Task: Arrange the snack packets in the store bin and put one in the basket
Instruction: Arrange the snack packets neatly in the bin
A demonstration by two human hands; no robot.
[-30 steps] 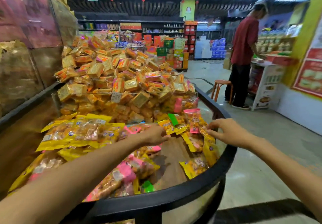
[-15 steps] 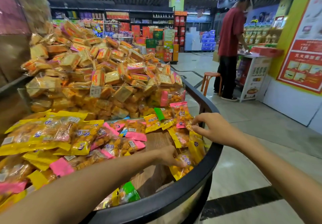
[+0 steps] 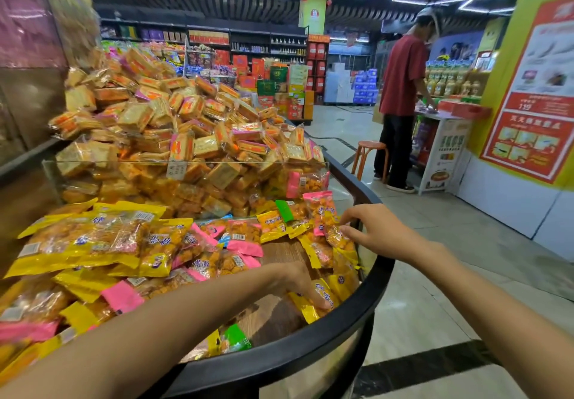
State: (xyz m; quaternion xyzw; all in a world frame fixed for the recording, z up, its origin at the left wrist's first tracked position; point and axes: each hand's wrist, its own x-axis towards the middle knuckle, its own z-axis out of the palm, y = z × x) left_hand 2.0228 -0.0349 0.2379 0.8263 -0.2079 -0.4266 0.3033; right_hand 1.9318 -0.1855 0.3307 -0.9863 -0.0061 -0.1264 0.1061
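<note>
Left hand [image 3: 298, 283] presses a crinkly yellow plastic snack packet [image 3: 323, 297] flat, tidying; right hand [image 3: 377, 231] pinches another yellow packet [image 3: 337, 237] just beyond its fingertips.

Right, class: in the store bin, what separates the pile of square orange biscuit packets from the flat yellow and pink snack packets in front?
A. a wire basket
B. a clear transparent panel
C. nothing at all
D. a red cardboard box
B: a clear transparent divider panel stands across the black-rimmed store bin, with the square orange biscuit packets heaped behind it and the flat yellow and pink snack packets in front.
</note>
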